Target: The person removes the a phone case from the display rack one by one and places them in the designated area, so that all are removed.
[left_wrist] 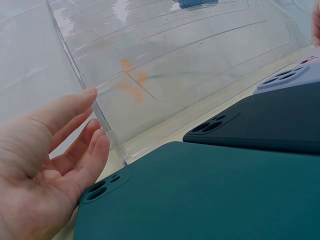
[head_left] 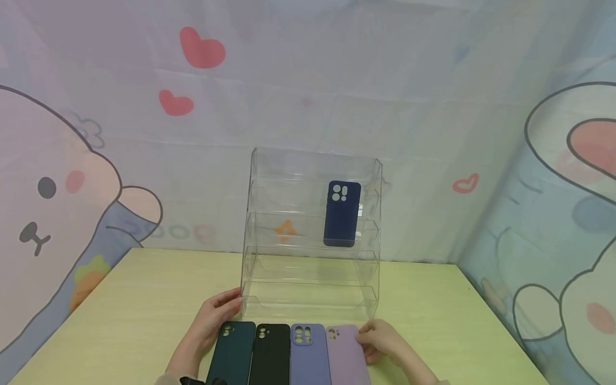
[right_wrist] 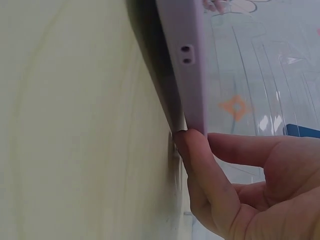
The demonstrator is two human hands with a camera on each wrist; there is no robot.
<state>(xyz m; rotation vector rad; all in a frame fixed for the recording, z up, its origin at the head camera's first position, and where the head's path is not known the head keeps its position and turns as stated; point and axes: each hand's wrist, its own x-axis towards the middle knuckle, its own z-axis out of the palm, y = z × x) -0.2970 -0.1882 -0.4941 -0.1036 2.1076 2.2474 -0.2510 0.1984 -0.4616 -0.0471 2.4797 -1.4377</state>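
A clear acrylic tiered rack stands on the table, with a dark blue phone case upright in one of its upper tiers, on the right side. In front of it lie a teal phone case, a black one, a periwinkle one and a pale lilac one, side by side. My left hand touches the rack's lower left edge with loosely bent fingers, beside the teal case. Between thumb and fingers, my right hand pinches the lilac case at its upper right corner, its near edge raised off the table.
The pale yellow table reaches back to a cartoon-printed cloth hung behind the rack. More printed cloth closes off the right side.
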